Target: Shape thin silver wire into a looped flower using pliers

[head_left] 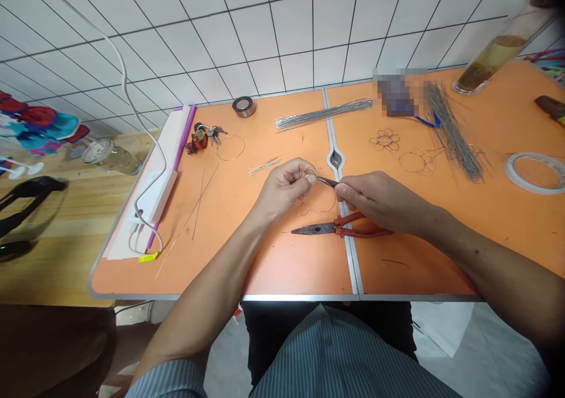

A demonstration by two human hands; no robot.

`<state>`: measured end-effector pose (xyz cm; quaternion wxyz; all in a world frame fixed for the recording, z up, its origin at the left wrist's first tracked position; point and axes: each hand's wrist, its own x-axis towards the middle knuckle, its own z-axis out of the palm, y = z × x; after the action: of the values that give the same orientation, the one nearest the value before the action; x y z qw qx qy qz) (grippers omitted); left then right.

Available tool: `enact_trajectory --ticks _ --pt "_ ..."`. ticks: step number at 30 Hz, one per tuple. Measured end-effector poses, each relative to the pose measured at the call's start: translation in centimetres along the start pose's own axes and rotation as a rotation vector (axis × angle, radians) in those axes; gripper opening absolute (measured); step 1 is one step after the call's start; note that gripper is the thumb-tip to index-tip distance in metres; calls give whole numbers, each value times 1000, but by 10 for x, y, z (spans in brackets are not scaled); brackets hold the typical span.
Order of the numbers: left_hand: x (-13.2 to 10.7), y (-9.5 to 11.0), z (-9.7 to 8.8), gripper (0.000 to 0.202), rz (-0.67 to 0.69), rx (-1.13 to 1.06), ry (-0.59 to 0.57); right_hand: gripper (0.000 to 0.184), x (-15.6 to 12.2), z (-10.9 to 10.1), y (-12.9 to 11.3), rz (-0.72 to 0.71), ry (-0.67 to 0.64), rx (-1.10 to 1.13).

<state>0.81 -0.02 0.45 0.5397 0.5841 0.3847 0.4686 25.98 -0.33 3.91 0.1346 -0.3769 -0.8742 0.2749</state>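
My left hand (293, 180) is closed, thumb and fingers pinching a thin wire bent into loops (324, 211), which hangs below the fingertips. My right hand (375, 198) is wrapped round a slim, dark metal tool (327, 182) whose narrow tip meets the wire at the left fingertips. Most of that tool is hidden in the palm, so its exact kind does not show. Just under both hands lie long-nose pliers (318, 229) with red handles, pointing left. Several short cut wires (265, 165) lie beyond the left hand.
Wire bundles (324, 114) (454, 133) lie at the back and right. A flower-shaped wire piece (385, 140), a tape roll (243, 106), keys (214, 133), a white ring spool (536, 173), a glass of liquid (489, 65) and a white power strip (161, 195) share the orange table (300, 268).
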Motion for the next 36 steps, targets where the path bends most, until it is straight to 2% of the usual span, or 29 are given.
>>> enact_trajectory --ticks 6,10,13,18,23,31,34,36 --pt "-1 4 2 36 5 92 7 38 0 4 3 11 26 -157" --pt "-2 0 2 27 24 151 28 33 1 8 4 18 2 -354" --pt "-3 -3 2 19 22 188 40 37 2 9 1 63 12 -435" --pt "-5 -2 4 15 24 222 59 44 3 9 -7 175 74 -503" --pt "-7 -1 5 13 50 280 80 44 2 11 -11 141 148 -495" --pt "-8 -4 5 10 103 445 116 52 0 19 -2 7 233 -707" --pt "-8 -4 6 11 130 428 125 50 2 20 -5 44 231 -714" --pt "-7 -3 5 13 118 344 118 47 4 17 -9 106 201 -660"
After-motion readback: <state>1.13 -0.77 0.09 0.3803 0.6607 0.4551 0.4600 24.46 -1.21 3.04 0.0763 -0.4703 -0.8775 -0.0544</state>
